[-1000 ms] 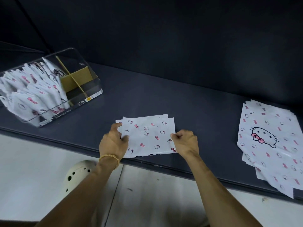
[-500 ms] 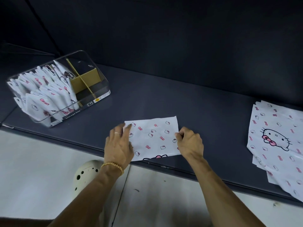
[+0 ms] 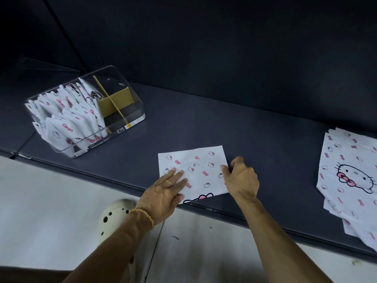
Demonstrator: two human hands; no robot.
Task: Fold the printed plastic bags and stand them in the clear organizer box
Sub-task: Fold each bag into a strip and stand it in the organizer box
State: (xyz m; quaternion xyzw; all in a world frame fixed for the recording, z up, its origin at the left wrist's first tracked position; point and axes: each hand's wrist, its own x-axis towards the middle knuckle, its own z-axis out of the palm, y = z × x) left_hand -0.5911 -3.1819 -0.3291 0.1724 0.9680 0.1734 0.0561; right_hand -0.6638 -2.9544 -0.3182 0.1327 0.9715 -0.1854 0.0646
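Observation:
A folded white plastic bag (image 3: 199, 166) printed with pink bows and cat faces lies flat near the front edge of the dark shelf (image 3: 255, 144). My left hand (image 3: 163, 193) presses its lower left part with straight fingers. My right hand (image 3: 240, 178) pinches the bag's right edge between thumb and curled fingers. At the back left stands the clear organizer box (image 3: 130, 111). Its left part holds several folded bags (image 3: 67, 117) standing upright, and a tan divider (image 3: 114, 103) separates an empty right section.
A stack of unfolded printed bags (image 3: 350, 176) lies at the right end of the shelf, partly over its front edge. Below the shelf are a pale tiled floor (image 3: 51, 211) and a cream perforated shoe (image 3: 114, 219). A dark wall rises behind the shelf.
My left hand has let go of the bag's left edge and flattened onto it, sliding rightward over the fold. The right hand stays pinching the right edge. The camera has shifted left.

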